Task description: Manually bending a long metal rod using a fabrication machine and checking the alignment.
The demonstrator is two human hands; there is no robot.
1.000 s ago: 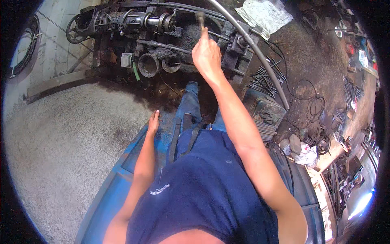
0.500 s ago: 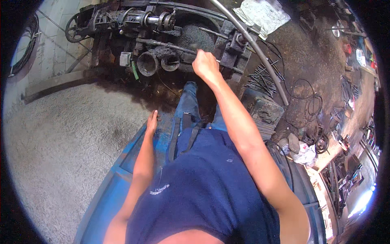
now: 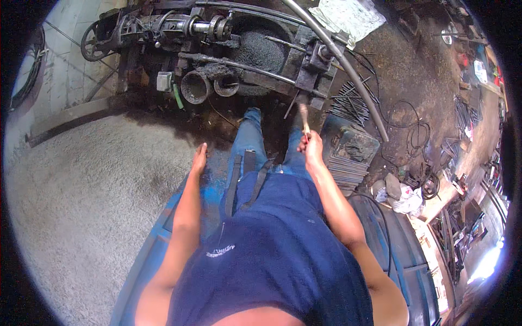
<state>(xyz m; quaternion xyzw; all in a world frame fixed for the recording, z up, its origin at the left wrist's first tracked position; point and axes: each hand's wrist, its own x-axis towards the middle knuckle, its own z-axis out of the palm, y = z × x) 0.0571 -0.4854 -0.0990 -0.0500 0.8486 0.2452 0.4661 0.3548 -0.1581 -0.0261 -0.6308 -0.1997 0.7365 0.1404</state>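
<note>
My right hand [image 3: 312, 149] is closed round the handle of a paintbrush [image 3: 304, 117], just above my right thigh. The brush points away from me; its blurred bristle end is near the lower edge of a dark metal block [image 3: 311, 76] on the machine, and I cannot tell if they touch. Left of that block, a greasy metal bar [image 3: 244, 67] runs across a heap of dark metal chips [image 3: 260, 50]. My left hand [image 3: 200, 158] rests beside my left leg at the blue metal surface [image 3: 213, 179], its fingers stretched out and nothing in it.
At the machine's left end is a handwheel [image 3: 97, 41], with two round openings [image 3: 194, 87] lower down. A long pipe [image 3: 348, 68] slants past its right side. Several thin rods [image 3: 353, 103] lie on the floor near a cable [image 3: 416, 130]. Grey gravelly ground [image 3: 98, 195] spreads to the left.
My right hand has come back from over the machine's bar toward my right thigh, bringing the paintbrush into plain sight. My left hand has barely moved.
</note>
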